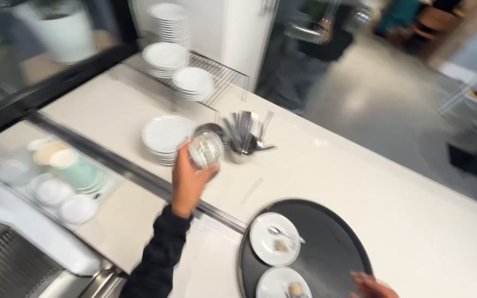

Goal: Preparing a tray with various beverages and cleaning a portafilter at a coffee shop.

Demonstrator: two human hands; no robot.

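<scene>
My left hand [187, 179] is raised over the white counter and grips a clear drinking glass [206, 149], seen from above. Just behind the glass stand a stack of white plates [164, 135] and a metal cup of cutlery [244, 138]. My right hand [372, 286] shows only partly at the bottom edge, resting at the rim of a round black tray [332, 243]; whether it grips the tray is unclear. On the tray lie a small white plate with a spoon [274, 238] and another small plate with crumbs [282, 284].
A wire rack [219, 69] at the back carries more stacked white plates. Left of a metal rail [139, 174], a lower glass-covered shelf holds cups and saucers [64, 176]. Another person [316, 38] stands beyond the counter's far edge. A white planter [64, 30] is top left.
</scene>
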